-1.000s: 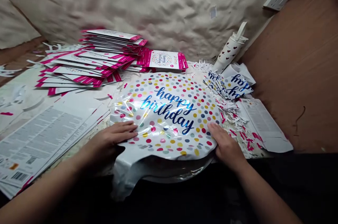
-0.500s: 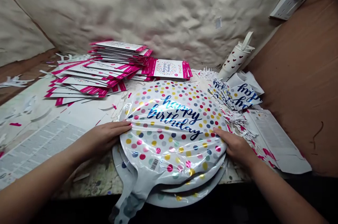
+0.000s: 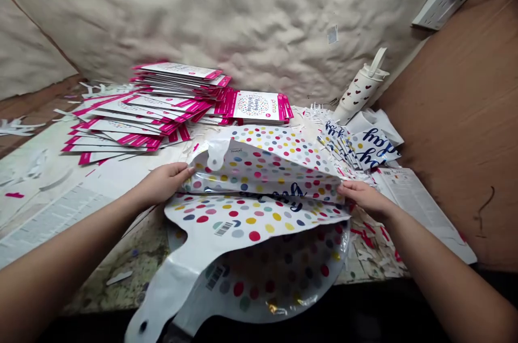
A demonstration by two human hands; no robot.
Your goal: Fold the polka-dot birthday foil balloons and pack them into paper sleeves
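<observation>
Foil balloons (image 3: 263,273) printed with coloured dots lie in a loose pile at the near edge of the table (image 3: 121,273), and the pile is less neatly stacked than it was a moment before. The top balloon (image 3: 259,167) has been lifted and folded back on itself, where earlier it lay flat with its "happy birthday" lettering facing up. Its white neck (image 3: 216,151) is now turned up and away from the camera, and only a few blue letters can be seen at the fold. The left hand (image 3: 165,182) is placed at the left end of the fold, with its fingers (image 3: 184,170) bent and closed on the foil edge. The right hand (image 3: 362,197) is placed at the right end, with its fingers (image 3: 346,187) almost straight and laid along the edge; whether the foil is gripped there cannot be told. Beneath the fold, a second balloon (image 3: 243,219) is uncovered, its barcode showing and its neck pointed toward the camera. Behind the pile, pink-edged packets (image 3: 178,105) are stacked, and to its right are paper shreds (image 3: 364,235) and a heart-patterned bottle (image 3: 358,92).
</observation>
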